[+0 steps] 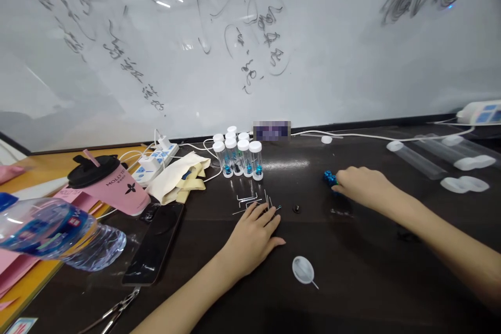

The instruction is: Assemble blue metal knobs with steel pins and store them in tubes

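Observation:
My left hand [252, 237] lies palm down on the dark table, fingers stretched out and slightly apart. Its fingertips touch or cover the edge of a small group of thin metal L-shaped hex keys [247, 200]. A tiny dark round part [296, 209] lies just right of those fingers. Farther right, my right hand [358, 185] is closed, with its fingertips at a small cluster of shiny blue parts [329, 177]. What those fingers hold is hidden behind the hand. Several clear tubes with white caps [255, 160], blue pieces inside, stand upright behind my left hand.
A clear round lid [303, 270] lies in front. At right are clear tubes [417, 159] and white caps [465, 184]. A phone [154, 245], pliers [117, 310], water bottle [58, 232], pink cup [113, 182], cloth bag [172, 177] and power strip [156, 163] occupy the left.

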Demonstrator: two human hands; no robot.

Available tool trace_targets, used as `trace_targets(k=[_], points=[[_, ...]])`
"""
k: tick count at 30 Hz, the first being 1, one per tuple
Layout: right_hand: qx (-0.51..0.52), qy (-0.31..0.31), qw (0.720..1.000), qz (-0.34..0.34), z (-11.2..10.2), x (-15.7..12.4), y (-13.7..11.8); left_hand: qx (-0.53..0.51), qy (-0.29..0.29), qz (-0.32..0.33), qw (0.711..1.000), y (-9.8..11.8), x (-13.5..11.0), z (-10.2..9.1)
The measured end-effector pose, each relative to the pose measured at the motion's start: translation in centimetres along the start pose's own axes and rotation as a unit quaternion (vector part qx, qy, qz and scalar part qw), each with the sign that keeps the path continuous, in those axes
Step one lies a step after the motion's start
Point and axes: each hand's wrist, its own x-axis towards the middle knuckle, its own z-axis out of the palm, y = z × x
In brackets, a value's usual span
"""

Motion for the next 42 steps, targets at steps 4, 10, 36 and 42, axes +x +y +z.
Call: trace_targets(k=[4, 10, 36, 42], points=[[-0.014, -0.001, 0.999, -0.052, 0.1, -0.7, -1.3, -0.04, -0.011, -0.003, 0.999, -0.2, 0.0, -0.3], [0.032, -0.003, 0.986, -0.165, 1.0, -1.0, -3.8, -0.085, -0.016, -0.013, 0.996, -0.3, 0.1, -0.6], [0.009, 0.209, 0.925, -0.316, 4.6, -2.7, -10.4, -0.145, 0.014, -0.092, 0.985, -0.9, 0.1, -0.4], [0.063, 0.207, 0.934, -0.284, 3.8, -2.6, -10.0, -0.129, 0.018, -0.081, 0.988, -1.0, 0.1, -0.3]])
